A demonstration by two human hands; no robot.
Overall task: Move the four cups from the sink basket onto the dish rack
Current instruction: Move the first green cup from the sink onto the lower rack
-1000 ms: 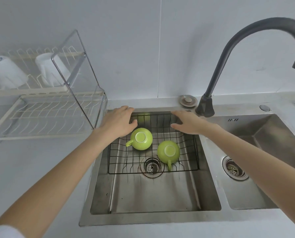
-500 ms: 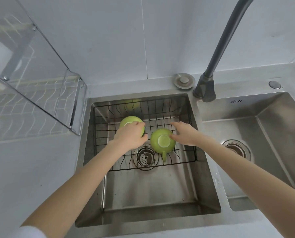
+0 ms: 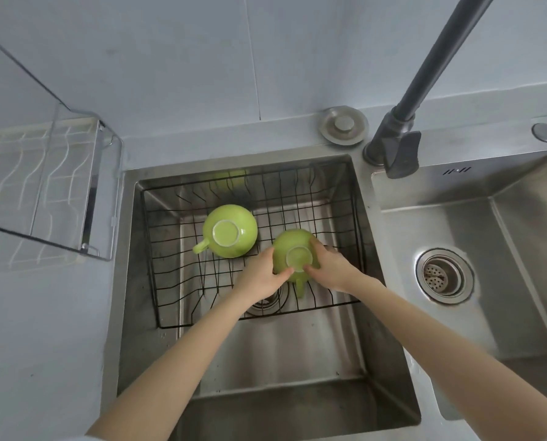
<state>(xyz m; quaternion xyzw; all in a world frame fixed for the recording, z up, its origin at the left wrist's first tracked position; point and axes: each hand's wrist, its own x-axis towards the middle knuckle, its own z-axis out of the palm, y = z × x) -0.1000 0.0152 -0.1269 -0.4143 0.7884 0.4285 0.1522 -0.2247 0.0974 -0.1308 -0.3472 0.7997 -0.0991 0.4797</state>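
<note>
Two green cups lie upside down in the black wire sink basket (image 3: pixel 170 281), which stands in the left sink basin. The left green cup (image 3: pixel 230 230) rests alone, its handle pointing left. The right green cup (image 3: pixel 292 249) is gripped from both sides: my left hand (image 3: pixel 262 275) on its left flank, my right hand (image 3: pixel 332 265) on its right flank. Its handle points toward me, between my wrists. The dish rack (image 3: pixel 42 192) stands on the counter at the left, behind a clear panel.
A dark faucet (image 3: pixel 399 144) rises at the back right of the basket. A sink plug (image 3: pixel 343 124) lies on the rim behind it. The second basin with its drain (image 3: pixel 444 275) is on the right. A green reflection shows on the back sink wall.
My left hand has left the left cup and shifted right onto the right cup. My right hand has closed on that cup's other side. The view has tilted further down.
</note>
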